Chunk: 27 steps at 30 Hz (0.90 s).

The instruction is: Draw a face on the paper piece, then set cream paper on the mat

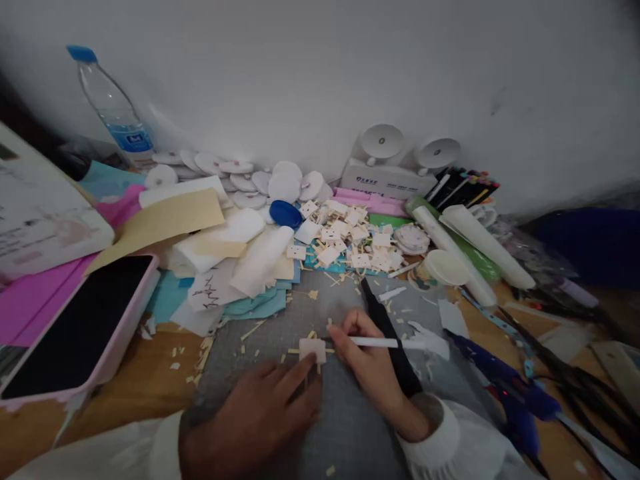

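Head camera view, looking down on a cluttered desk against a wall. At the lower centre of the frame, a small pale square piece [311,348] with thin yellowish strips [293,351] sticking out around it lies on a grey cutting mat [350,433]. The left hand [255,410] comes in from the lower left, palm down and fingers extended, index fingertip resting on the square's lower edge; it pins rather than pinches. The right hand [370,367], just right of centre, has thumb and fingers closed around a slim white pen [375,342], its tip pointing left at the square. Whether the tip touches the surface is too small to tell.

Marking well here would seem to call for light, even fingertip pressure, enough to stop the square turning without bending the strips. The fingertip is best placed near the edge, leaving the face free for the nib. Short, gentle strokes suit so small a piece, and lifting straight up should avoid smears. Resting the right hand on the mat would steady the tip. Similar pieces in a pile [330,255] at upper centre, some with small dark marks, could guide spacing. Loose scraps [253,331] nearby might tilt the square if caught underneath.
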Each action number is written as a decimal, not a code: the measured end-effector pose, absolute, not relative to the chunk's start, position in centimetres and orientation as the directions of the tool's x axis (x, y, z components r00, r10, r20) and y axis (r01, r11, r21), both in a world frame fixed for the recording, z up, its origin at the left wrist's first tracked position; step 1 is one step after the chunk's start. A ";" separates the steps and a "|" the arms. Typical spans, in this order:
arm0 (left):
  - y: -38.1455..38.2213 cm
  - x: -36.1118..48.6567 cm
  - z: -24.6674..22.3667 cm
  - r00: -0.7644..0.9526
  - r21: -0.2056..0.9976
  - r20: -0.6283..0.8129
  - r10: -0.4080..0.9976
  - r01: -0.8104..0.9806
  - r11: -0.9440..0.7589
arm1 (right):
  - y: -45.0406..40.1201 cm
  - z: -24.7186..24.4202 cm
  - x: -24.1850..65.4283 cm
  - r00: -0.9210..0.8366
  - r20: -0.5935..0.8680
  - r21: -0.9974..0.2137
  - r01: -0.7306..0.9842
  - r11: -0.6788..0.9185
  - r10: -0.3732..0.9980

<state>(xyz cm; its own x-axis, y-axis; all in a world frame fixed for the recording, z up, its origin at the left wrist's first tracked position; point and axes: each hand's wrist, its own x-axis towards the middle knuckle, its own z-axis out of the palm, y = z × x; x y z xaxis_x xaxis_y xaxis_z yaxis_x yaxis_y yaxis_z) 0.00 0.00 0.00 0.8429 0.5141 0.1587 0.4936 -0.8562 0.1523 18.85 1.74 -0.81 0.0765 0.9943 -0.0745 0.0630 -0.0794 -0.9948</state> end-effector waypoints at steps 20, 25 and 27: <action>-0.7 -0.3 -0.9 0.859 0.143 0.093 0.503 0.488 -0.861 | 1.9 -1.8 17.1 0.018 0.167 -0.886 0.442 0.142 0.986; -0.7 -0.3 -0.7 0.864 0.125 0.125 0.487 0.474 -0.872 | 1.9 -1.4 17.9 0.098 0.136 -0.932 0.350 0.094 0.986; -0.7 -0.3 -0.7 0.861 0.126 0.137 0.491 0.476 -0.870 | 1.9 -1.3 18.2 0.111 0.137 -0.928 0.362 0.088 0.984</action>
<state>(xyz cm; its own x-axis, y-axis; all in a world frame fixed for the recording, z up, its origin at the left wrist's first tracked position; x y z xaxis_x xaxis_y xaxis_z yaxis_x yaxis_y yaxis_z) -0.33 -0.67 -0.69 0.8605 0.4907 0.1368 0.4762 -0.8703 0.1259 18.21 1.89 -1.32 0.1112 0.9844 0.1366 0.3621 0.0879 -0.9280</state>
